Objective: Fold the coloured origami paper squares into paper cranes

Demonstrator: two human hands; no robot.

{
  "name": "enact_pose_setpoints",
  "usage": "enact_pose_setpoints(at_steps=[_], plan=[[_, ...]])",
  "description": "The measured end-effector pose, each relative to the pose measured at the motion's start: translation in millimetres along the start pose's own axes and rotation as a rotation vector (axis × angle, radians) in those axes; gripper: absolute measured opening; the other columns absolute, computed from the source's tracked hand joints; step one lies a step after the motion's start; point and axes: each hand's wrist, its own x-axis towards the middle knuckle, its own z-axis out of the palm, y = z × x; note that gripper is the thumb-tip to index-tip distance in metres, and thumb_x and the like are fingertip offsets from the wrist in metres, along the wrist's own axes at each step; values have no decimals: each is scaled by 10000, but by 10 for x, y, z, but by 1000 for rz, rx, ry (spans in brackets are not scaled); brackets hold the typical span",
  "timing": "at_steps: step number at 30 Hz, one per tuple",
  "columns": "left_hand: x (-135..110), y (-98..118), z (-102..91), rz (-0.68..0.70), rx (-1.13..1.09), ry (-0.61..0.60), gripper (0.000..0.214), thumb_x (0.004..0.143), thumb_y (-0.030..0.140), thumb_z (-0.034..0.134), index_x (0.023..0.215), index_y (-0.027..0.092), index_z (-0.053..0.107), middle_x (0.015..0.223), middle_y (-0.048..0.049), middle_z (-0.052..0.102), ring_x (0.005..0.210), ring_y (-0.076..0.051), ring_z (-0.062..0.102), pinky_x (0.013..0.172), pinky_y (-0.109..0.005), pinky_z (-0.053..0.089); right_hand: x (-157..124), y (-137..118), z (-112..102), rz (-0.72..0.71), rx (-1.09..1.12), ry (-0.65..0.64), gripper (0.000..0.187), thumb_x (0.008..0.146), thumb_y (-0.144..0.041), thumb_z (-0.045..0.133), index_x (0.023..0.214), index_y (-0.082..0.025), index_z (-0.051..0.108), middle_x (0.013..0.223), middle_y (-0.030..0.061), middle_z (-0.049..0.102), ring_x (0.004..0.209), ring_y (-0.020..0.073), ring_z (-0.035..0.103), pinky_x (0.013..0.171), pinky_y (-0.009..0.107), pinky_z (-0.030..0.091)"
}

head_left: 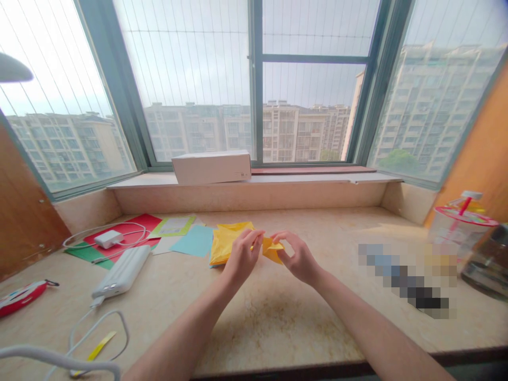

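My left hand (pixel 243 256) and my right hand (pixel 298 258) meet above the stone counter (pixel 262 312), both pinching a small folded piece of yellow-orange paper (pixel 272 248) held between them. The fingers of each hand are closed on its edges. Just behind my left hand lies a stack of yellow paper sheets (pixel 226 241) flat on the counter.
Coloured sheets lie at the back left: light blue (pixel 194 241), pale green (pixel 172 226), red (pixel 138 225) and dark green (pixel 89 254). A white power bank (pixel 121 272) with cable, a white charger (pixel 108 238), a white box (pixel 211 166) on the sill and a lidded cup (pixel 456 225) at right.
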Motion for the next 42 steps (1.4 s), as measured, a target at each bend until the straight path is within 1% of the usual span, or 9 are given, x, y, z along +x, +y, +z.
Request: enact_pose_setpoints(at_steps=[6, 10, 13, 17, 23, 27, 31, 36, 42], plan=[[-6, -22, 10, -15, -37, 44, 228, 946, 249, 486, 1074, 211, 671, 882, -45, 668, 796, -170, 638, 750, -286, 500, -4, -13, -1, -59, -75, -56, 76, 905, -294, 594, 946, -233, 578, 1073, 75, 695, 1051, 241, 637, 946, 422, 462], [-13, 3, 49, -166, -217, 122, 338, 890, 263, 580, 1224, 223, 544, 926, -23, 657, 752, -143, 666, 704, -270, 538, -14, 7, 15, -38, -118, -6, 72, 911, -274, 577, 965, -230, 594, 1047, 78, 710, 1001, 242, 653, 910, 420, 478], [-10, 29, 64, -285, -344, 153, 281, 848, 318, 639, 1084, 192, 551, 905, -20, 649, 730, -145, 683, 660, -261, 552, -25, 11, 30, -4, -86, 62, 75, 882, -221, 576, 956, -229, 583, 1038, 71, 715, 973, 232, 663, 890, 401, 498], [-22, 77, 67, -237, -268, 34, 193, 845, 356, 637, 827, 169, 595, 804, -26, 658, 741, -160, 667, 709, -285, 553, -26, -12, 34, 6, -9, 55, 116, 845, -151, 567, 931, -228, 577, 1017, 57, 711, 952, 209, 669, 874, 364, 517], [-43, 154, 43, -159, -171, -18, 242, 890, 373, 552, 761, 174, 601, 781, -30, 643, 751, -161, 635, 719, -277, 543, -5, -36, 17, -88, 55, -19, 136, 850, -106, 568, 884, -224, 626, 1143, 86, 662, 1109, 216, 625, 955, 376, 496], [-40, 162, 16, -167, -69, -10, 283, 867, 418, 577, 725, 173, 585, 712, -17, 621, 682, -160, 607, 665, -263, 487, -11, -16, 13, -111, 23, 3, 143, 869, -112, 571, 870, -226, 658, 1253, 104, 597, 1145, 225, 602, 980, 398, 489], [-34, 130, 35, -200, 2, -18, 400, 907, 413, 495, 586, 175, 523, 542, 21, 510, 528, -125, 487, 560, -242, 364, -21, 3, 13, -81, -20, 72, 127, 888, -151, 587, 859, -233, 678, 1223, 105, 588, 1126, 240, 599, 951, 409, 500], [-5, 48, 54, -225, -84, 21, 414, 942, 409, 439, 638, 161, 573, 596, 15, 545, 572, -121, 488, 570, -231, 341, -10, 21, 5, -68, -44, 130, 122, 887, -137, 589, 862, -233, 659, 1130, 91, 613, 1113, 234, 592, 960, 409, 483], [20, -35, 59, -310, -210, 110, 416, 935, 461, 462, 677, 163, 596, 603, 14, 530, 589, -129, 475, 550, -224, 347, 15, 51, -40, -70, -59, 173, 129, 877, -136, 579, 847, -237, 654, 1141, 79, 615, 1084, 230, 608, 931, 405, 495]])
